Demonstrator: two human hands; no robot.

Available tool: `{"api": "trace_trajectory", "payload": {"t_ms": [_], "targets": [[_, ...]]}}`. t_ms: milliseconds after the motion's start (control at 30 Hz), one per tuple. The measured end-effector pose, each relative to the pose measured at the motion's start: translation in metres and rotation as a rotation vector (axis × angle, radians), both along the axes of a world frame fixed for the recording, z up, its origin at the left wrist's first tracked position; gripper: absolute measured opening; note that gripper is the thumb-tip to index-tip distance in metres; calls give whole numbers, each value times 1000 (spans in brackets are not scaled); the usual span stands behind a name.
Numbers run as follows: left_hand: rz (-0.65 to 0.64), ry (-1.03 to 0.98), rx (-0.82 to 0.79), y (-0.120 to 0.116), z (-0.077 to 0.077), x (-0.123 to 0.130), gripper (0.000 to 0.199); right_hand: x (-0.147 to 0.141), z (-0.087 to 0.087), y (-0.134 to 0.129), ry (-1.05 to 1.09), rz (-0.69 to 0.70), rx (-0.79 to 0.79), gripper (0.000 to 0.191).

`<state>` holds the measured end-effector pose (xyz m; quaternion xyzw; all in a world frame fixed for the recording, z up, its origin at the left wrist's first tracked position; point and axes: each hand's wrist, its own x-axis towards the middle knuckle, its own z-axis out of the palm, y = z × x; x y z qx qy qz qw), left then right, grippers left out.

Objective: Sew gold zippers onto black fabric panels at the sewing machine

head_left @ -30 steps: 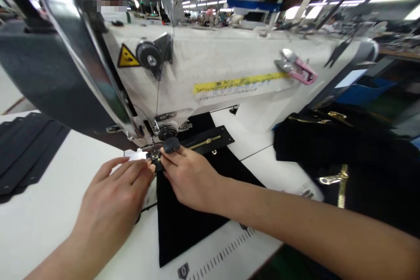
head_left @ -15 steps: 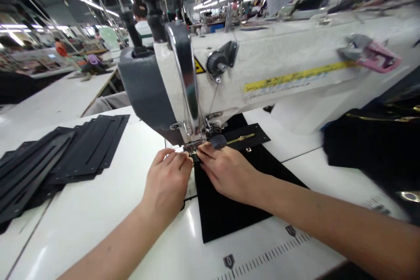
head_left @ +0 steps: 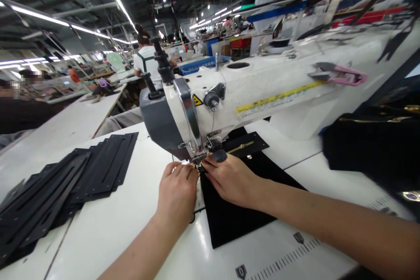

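Observation:
Under the presser foot of the white sewing machine [head_left: 193, 157], a black panel with a gold-toothed zipper [head_left: 241, 146] lies on a larger piece of black fabric [head_left: 236, 218]. My left hand [head_left: 179, 186] is just left of the foot, its fingers curled and closed on the panel's near end; they hide most of that edge. Close on the right of the foot, my right hand [head_left: 231, 179] has its fingers pressed together on the same panel, with the palm over the black fabric. Small gold bits show between my fingertips. The needle tip is hidden.
Slotted black panels [head_left: 98, 170] lie in a fanned stack at left. Pink-handled thread snips [head_left: 348, 74] rest on the machine arm. Dark fabric with gold zippers [head_left: 361, 142] lies at right. A ruler scale [head_left: 282, 262] marks the front edge. A person [head_left: 144, 59] sits beyond the machine.
The camera view has shifted, so the machine and stack appear lower and more to the right. Both hands keep nearly the same hold beside the presser foot.

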<state>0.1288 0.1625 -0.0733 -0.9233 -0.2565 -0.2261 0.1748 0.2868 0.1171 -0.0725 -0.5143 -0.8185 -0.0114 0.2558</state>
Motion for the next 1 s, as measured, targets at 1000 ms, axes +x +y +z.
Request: {"api": "trace_trajectory", "payload": {"t_ms": [1000], "targets": [[-37, -161, -462, -70, 19, -42, 26, 9, 0, -133, 65, -65, 149, 35]]}}
